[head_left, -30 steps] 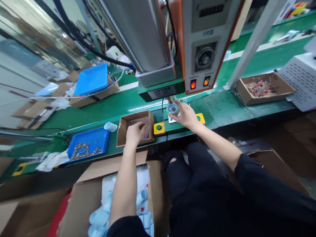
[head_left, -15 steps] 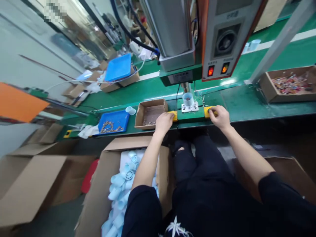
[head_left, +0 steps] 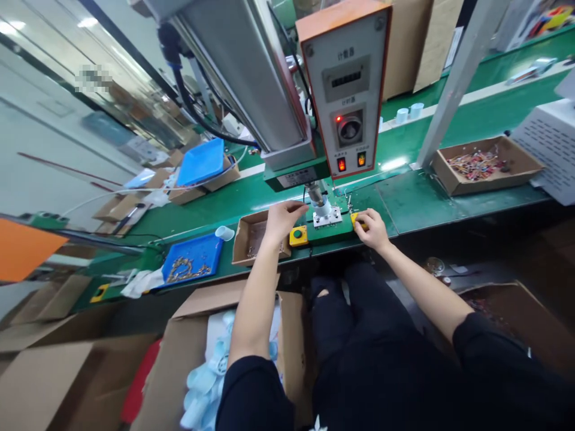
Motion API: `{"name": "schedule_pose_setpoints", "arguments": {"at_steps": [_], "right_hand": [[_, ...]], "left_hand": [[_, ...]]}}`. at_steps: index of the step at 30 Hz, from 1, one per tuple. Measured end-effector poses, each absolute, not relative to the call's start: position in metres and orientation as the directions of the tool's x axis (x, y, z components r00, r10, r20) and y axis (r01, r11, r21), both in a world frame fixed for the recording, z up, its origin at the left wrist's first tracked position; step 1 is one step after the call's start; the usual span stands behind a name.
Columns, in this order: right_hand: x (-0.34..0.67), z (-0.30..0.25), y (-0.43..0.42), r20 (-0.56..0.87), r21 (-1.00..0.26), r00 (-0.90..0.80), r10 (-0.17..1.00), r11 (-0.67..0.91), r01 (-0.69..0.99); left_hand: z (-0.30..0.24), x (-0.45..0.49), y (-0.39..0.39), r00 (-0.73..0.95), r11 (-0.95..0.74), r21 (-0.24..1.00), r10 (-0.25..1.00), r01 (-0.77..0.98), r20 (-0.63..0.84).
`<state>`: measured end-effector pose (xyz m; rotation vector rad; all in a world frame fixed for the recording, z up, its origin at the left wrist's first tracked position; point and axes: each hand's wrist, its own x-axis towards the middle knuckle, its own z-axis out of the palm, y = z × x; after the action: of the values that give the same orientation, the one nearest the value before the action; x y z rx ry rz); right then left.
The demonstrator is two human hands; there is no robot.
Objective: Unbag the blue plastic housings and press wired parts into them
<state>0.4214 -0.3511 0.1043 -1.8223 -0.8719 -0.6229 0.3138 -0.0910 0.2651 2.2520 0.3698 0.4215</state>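
A press machine [head_left: 287, 102] stands on the green bench, its ram [head_left: 314, 193] down over a pale blue cup-shaped part [head_left: 324, 209] on a white fixture [head_left: 327, 218]. My left hand [head_left: 282, 218] reaches toward that part above the left yellow button box [head_left: 298, 236], fingers curled; what they hold, if anything, I cannot make out. My right hand [head_left: 371, 228] rests with closed fingers on the right yellow button box [head_left: 356, 219].
A small cardboard box [head_left: 252, 240] of tiny parts sits left of the buttons, then a blue tray [head_left: 193, 260] of metal pieces. A carton of pale blue parts [head_left: 211, 371] is at my left knee. A box of coloured wires [head_left: 483, 164] lies right.
My left hand lifted off the left yellow button and moved up toward the part under the ram. The right hand stays on the right button. The camera tilted up.
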Motion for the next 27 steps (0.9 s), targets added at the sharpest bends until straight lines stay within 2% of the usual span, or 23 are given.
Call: {"name": "schedule_pose_setpoints", "arguments": {"at_steps": [4, 9, 13, 21, 24, 27], "right_hand": [[0.420, 0.104, -0.350, 0.730, -0.570, 0.621, 0.283, -0.248, 0.783], [0.421, 0.102, -0.348, 0.725, -0.583, 0.624, 0.292, -0.224, 0.781], [0.419, 0.102, -0.348, 0.726, -0.572, 0.621, 0.296, -0.241, 0.784], [0.423, 0.095, -0.347, 0.743, -0.471, 0.575, 0.343, -0.344, 0.812], [0.423, 0.095, -0.347, 0.744, -0.456, 0.569, 0.351, -0.356, 0.816], [0.419, 0.097, -0.348, 0.746, -0.436, 0.553, 0.372, -0.355, 0.827]], "left_hand": [[0.286, 0.334, -0.093, 0.947, -0.683, 0.707, 0.316, 0.183, 0.060], [0.289, 0.351, -0.095, 0.941, -0.698, 0.664, 0.338, 0.266, -0.022], [0.294, 0.361, -0.116, 0.953, -0.811, 0.523, 0.302, 0.263, -0.011], [0.281, 0.385, -0.109, 0.973, -0.909, 0.372, 0.224, 0.186, 0.060], [0.277, 0.398, -0.101, 0.972, -0.896, 0.394, 0.232, 0.206, 0.021], [0.269, 0.383, -0.095, 0.944, -0.829, 0.475, 0.330, 0.295, -0.010]]}}
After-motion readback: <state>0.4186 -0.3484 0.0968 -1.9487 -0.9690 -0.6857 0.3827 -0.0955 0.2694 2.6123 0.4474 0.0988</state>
